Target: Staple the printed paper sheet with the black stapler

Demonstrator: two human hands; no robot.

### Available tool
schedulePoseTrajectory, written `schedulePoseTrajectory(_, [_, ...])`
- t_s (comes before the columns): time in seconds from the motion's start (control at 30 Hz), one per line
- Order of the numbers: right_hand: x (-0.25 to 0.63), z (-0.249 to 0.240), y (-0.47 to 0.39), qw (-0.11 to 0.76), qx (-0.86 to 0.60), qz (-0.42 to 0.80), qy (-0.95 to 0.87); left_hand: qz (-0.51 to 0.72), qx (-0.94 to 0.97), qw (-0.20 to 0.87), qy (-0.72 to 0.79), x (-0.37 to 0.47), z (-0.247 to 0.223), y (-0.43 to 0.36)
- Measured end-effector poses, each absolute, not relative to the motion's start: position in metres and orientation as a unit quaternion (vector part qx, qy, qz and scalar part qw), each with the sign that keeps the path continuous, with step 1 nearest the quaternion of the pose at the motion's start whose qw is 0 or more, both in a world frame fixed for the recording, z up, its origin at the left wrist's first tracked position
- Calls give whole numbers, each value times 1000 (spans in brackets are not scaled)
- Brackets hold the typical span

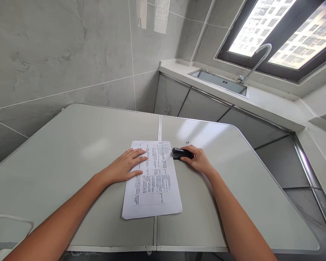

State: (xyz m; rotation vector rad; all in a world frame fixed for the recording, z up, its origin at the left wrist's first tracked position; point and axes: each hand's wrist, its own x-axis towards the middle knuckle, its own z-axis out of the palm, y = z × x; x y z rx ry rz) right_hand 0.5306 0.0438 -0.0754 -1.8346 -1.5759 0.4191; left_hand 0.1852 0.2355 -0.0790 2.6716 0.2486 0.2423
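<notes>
A printed paper sheet (pixel 153 180) lies flat near the middle of the grey table (pixel 70 152), across its centre seam. The left hand (pixel 125 167) rests palm down on the sheet's left edge, fingers spread and flat, arm reaching in from the near left. Just right of the sheet's far corner, the right hand (pixel 198 159) is closed around a black stapler (pixel 180 153) on the table. Far right, a sink (pixel 220 81) sits under a tap (pixel 256 61).

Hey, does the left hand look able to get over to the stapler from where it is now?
Probably yes. The left hand lies flat on the printed paper, with only bare sheet between it and the black stapler, though the right hand already has its grip there.
</notes>
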Motion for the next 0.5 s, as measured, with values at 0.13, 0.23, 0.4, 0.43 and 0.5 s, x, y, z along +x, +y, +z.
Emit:
schedulePoseTrajectory(0.13, [516, -73, 47, 337, -658, 127, -661, 81, 967, 224, 87, 184, -78, 235])
schedulePoseTrajectory(0.23, [510, -74, 49, 341, -634, 96, -688, 69, 968, 225, 85, 183, -76, 235])
schedulePoseTrajectory(0.4, [508, -75, 51, 325, -644, 76, -688, 78, 966, 229, 85, 183, -74, 234])
schedulePoseTrajectory(0.43, [507, -75, 51, 323, -645, 78, -688, 80, 966, 230, 84, 183, -74, 234])
schedulePoseTrajectory(0.5, [507, -75, 51, 321, -647, 79, -687, 81, 966, 230, 86, 183, -73, 234])
